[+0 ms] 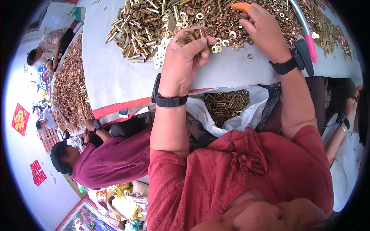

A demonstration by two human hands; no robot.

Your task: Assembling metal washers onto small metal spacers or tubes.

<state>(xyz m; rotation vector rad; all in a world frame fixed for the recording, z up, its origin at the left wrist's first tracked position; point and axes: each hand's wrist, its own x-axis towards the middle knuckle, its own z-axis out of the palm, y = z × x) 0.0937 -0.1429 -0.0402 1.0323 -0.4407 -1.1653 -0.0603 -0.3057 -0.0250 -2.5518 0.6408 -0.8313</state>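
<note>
My left hand is closed around several short brass-coloured metal sleeves, their open ends pointing up between thumb and fingers. It is over the near edge of a heap of similar sleeves, beside flat washers. To its right, my right hand reaches over small nuts. An orange finger cover sits on one of its fingers, with the thumb apart from it. I see nothing held there, though the other fingers are partly hidden.
A white bag of metal pieces lies open at my lap. A metal tube with a pink end rests on the grey table, right of my hand. A person in maroon sits left, near another heap; another person sits right.
</note>
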